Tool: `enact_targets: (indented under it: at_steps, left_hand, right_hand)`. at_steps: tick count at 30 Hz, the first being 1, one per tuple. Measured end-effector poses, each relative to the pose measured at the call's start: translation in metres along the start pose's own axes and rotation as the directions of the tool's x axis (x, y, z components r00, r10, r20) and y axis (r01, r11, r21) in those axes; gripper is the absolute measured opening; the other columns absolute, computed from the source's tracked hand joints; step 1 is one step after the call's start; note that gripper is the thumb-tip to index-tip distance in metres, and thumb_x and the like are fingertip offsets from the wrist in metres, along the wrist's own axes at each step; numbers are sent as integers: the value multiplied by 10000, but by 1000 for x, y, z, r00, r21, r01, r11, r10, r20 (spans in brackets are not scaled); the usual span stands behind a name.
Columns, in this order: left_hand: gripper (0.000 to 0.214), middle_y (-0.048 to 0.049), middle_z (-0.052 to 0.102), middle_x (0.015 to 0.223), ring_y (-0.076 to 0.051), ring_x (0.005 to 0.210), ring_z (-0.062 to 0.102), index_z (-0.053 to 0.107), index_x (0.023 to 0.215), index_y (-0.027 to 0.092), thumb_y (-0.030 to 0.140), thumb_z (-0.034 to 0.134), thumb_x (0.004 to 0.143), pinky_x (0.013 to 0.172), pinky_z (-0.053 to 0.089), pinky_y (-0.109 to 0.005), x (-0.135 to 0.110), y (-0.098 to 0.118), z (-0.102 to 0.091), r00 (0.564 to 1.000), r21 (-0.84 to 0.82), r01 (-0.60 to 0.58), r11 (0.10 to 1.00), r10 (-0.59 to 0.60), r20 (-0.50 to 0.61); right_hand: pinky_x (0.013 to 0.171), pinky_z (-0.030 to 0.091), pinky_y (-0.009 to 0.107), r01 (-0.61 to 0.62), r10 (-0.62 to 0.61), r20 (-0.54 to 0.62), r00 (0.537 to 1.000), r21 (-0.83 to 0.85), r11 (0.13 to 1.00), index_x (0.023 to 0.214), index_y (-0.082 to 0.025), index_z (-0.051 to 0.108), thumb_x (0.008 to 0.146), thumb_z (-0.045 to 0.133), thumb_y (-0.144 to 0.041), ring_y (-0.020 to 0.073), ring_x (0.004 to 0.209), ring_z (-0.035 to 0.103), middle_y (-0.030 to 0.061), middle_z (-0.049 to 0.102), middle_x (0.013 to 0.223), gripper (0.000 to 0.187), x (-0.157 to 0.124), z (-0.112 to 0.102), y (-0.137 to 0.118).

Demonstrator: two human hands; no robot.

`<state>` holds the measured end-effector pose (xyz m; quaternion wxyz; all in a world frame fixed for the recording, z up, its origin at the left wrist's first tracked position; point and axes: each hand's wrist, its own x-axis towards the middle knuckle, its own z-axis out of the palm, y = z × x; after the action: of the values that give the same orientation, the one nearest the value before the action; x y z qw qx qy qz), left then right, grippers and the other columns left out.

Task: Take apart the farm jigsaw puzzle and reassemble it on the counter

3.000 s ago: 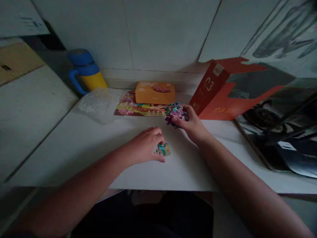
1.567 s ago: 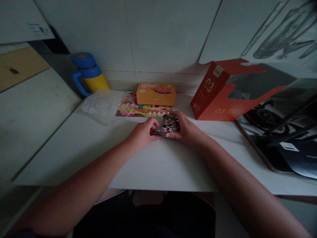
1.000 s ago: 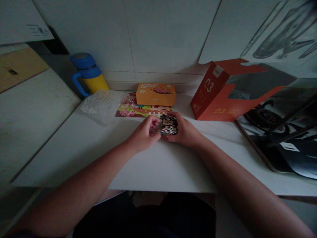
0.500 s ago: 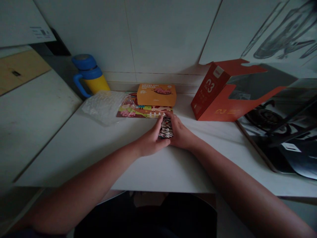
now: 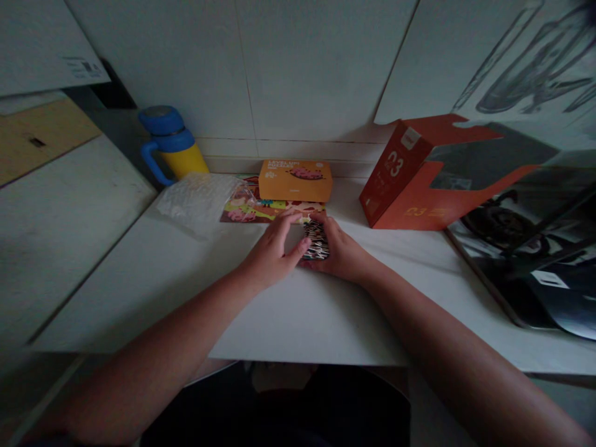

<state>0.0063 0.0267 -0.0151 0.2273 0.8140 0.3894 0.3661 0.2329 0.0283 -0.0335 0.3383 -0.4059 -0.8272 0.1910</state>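
In the head view, a compact stack of puzzle pieces (image 5: 317, 241), seen by its thin dark and white edges, is between my hands over the white counter. My right hand (image 5: 342, 248) is wrapped around its right side, fingers at the far end and near end. My left hand (image 5: 274, 249) is spread on the left, with its thumb tip against the stack and its fingers apart from the stack's left side. Just beyond lies a colourful puzzle picture sheet (image 5: 251, 210), partly under an orange puzzle box (image 5: 295, 180).
Crumpled clear bubble wrap (image 5: 195, 200) lies at the left, before a blue and yellow flask (image 5: 179, 152). A large open red box (image 5: 412, 186) stands at the right. Beside it is a gas hob (image 5: 507, 230) with a dark glossy object. A white wall closes off the back.
My left hand has loosened from the stack and drawn left, its fingers opening. The stack has shifted slightly right with my right hand still around it. The camera view has tilted a little.
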Motion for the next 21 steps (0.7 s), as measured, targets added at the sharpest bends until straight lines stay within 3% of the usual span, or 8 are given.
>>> enact_targets:
  at_steps: [2, 5, 8, 12, 17, 19, 21]
  left_hand:
    - [367, -171, 522, 1582, -291, 1549, 414, 565, 1370, 215, 329, 581, 1021, 1295, 313, -561, 4, -2, -20, 988, 253, 13, 967, 27, -155]
    - [376, -201, 436, 1642, -402, 1606, 280, 625, 1305, 198, 293, 660, 943, 1288, 239, -677, 5, -10, -48, 948, 526, 191, 829, -17, -317]
    - [419, -240, 342, 1701, -517, 1617, 142, 654, 1294, 161, 314, 680, 905, 1223, 164, -826, 0, -23, -63, 896, 626, 394, 673, -131, -424]
    - [356, -269, 532, 1541, -514, 1546, 299, 703, 1230, 113, 293, 557, 961, 1208, 146, -844, -6, -34, -67, 882, 675, 460, 577, -210, -421]
    - [353, -255, 651, 1353, -472, 1326, 523, 715, 1230, 112, 254, 527, 968, 1131, 383, -741, 0, -15, -70, 907, 697, 406, 591, -168, -386]
    - [322, -220, 671, 1308, -428, 1256, 575, 725, 1203, 141, 240, 510, 985, 1075, 477, -646, 2, -1, -69, 937, 679, 321, 660, -118, -328]
    - [295, -173, 694, 1226, -353, 1172, 627, 733, 1157, 166, 222, 483, 1011, 1058, 517, -550, 2, 13, -65, 980, 627, 153, 764, -37, -194]
  right_hand:
    - [1187, 445, 528, -30, 30, 13, 999, -7, 1000, 1595, -234, 313, 737, 899, -466, 371, 1456, 513, 218, 464, 1596, 1065, -1, 1, 1]
    - [1165, 465, 530, -103, 104, 35, 994, -24, 994, 1598, -242, 316, 713, 913, -465, 375, 1418, 551, 215, 470, 1591, 1090, -1, 0, 1]
    - [1147, 479, 524, -136, 137, 48, 989, -15, 991, 1588, -241, 344, 707, 911, -454, 368, 1370, 588, 205, 514, 1553, 1069, -1, -3, -3]
    - [1155, 472, 508, -149, 147, 25, 989, 83, 985, 1568, -233, 384, 703, 913, -450, 352, 1340, 603, 184, 555, 1516, 1037, -1, -12, -12]
    - [1155, 467, 513, -191, 164, 101, 981, 395, 899, 1517, -249, 428, 738, 901, -536, 334, 1339, 596, 165, 554, 1511, 956, -2, -28, -22]
    - [1160, 463, 513, -206, 118, 187, 975, 570, 795, 1504, -266, 454, 741, 894, -579, 333, 1369, 580, 155, 547, 1520, 935, -3, -34, -28]
    - [1131, 487, 522, -247, 31, 299, 954, 719, 649, 1520, -269, 464, 711, 902, -613, 338, 1343, 605, 157, 557, 1503, 982, -4, -37, -35]
